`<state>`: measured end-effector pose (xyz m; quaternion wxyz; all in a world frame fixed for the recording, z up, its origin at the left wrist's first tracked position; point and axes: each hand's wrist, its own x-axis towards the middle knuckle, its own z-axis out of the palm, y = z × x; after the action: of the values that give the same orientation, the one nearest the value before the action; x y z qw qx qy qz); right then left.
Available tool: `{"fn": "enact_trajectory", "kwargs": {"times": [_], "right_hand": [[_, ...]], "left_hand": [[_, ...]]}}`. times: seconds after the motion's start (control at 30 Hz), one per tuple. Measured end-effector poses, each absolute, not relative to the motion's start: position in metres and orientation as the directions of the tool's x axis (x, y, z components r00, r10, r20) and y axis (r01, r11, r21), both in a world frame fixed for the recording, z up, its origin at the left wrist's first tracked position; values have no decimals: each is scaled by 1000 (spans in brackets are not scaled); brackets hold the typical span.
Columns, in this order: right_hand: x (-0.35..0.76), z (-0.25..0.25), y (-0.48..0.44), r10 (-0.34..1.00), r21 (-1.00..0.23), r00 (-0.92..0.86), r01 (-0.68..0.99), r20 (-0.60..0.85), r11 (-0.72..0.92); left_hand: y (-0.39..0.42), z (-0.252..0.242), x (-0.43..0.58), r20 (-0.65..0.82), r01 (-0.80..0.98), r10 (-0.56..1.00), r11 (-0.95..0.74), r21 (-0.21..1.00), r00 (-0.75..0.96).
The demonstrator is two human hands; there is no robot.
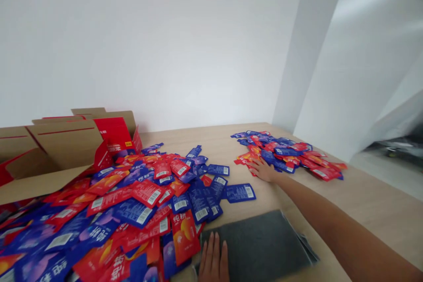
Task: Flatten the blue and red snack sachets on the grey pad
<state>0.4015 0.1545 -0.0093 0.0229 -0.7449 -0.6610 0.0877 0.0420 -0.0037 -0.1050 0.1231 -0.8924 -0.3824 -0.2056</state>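
My left hand (214, 261) lies flat, fingers stretched, at the left edge of a dark grey flat sheet or stack of sheets (261, 244). My right hand (262, 170) reaches forward with its fingers spread. They touch the near left edge of a smaller pile of red and blue sachets (284, 150), and I see none lifted in them. To the left, a much larger heap of red and blue sachets (132, 207) covers the table, spreading up to the grey sheet. One blue sachet (240, 192) lies at that heap's right edge.
Open cardboard boxes, brown inside and red outside (66, 141), stand at the back left behind the large heap. The light wooden table (211, 136) runs back to a white wall (198, 53). At the far right is a blurred, dark object (396, 147).
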Motion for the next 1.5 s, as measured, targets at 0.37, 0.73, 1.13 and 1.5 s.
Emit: {"fn": "enact_trajectory", "kwargs": {"times": [0.37, 0.73, 1.13, 1.5], "right_hand": [[348, 4, 87, 996, -186, -46, 981, 70, 58], [244, -23, 139, 974, -194, -139, 966, 178, 173], [161, -30, 143, 958, -136, -206, 962, 197, 235], [96, -29, 135, 964, -169, -155, 966, 217, 194]], "left_hand": [[-24, -57, 49, 227, 749, 732, -662, 13, 643], [32, 25, 67, 325, 739, 711, -672, 54, 623], [75, 0, 0, 245, 824, 794, -564, -40, 556], [72, 9, -57, 246, 807, 769, -569, -158, 590]]}}
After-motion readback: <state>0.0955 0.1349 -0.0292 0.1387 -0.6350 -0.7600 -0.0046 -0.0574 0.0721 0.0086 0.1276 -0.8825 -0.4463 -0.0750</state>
